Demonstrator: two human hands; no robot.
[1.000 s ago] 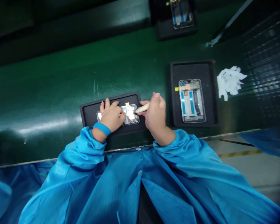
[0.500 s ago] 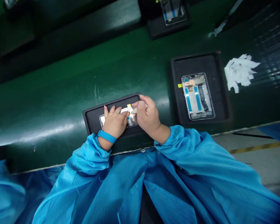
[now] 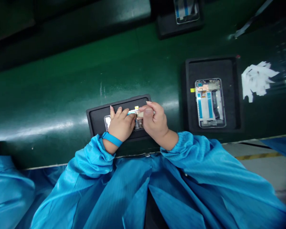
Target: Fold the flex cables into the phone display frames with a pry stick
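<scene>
An opened phone (image 3: 107,120) lies sideways in a black tray (image 3: 95,122) at the table's near edge. My left hand (image 3: 121,124) rests on the phone with its fingers spread, hiding much of its middle. Between thumb and fingers of my right hand (image 3: 156,122) is a short cream-coloured stick (image 3: 141,114), its blunt tip at the phone's inner parts near my left fingertips. A yellow tab (image 3: 136,107) sticks out at the phone's far edge. What exactly the tip touches is too small to tell.
To the right, another opened phone (image 3: 205,108) lies in a black tray (image 3: 234,95). Beyond it is a pile of white strips (image 3: 258,79). A third phone (image 3: 187,12) sits in a tray at the back. At far left shows another person's blue sleeve (image 3: 9,187).
The camera view has shifted slightly, so the trays and strips appear further right. The stick now lies flatter, and its tip is still by my left fingertips.
</scene>
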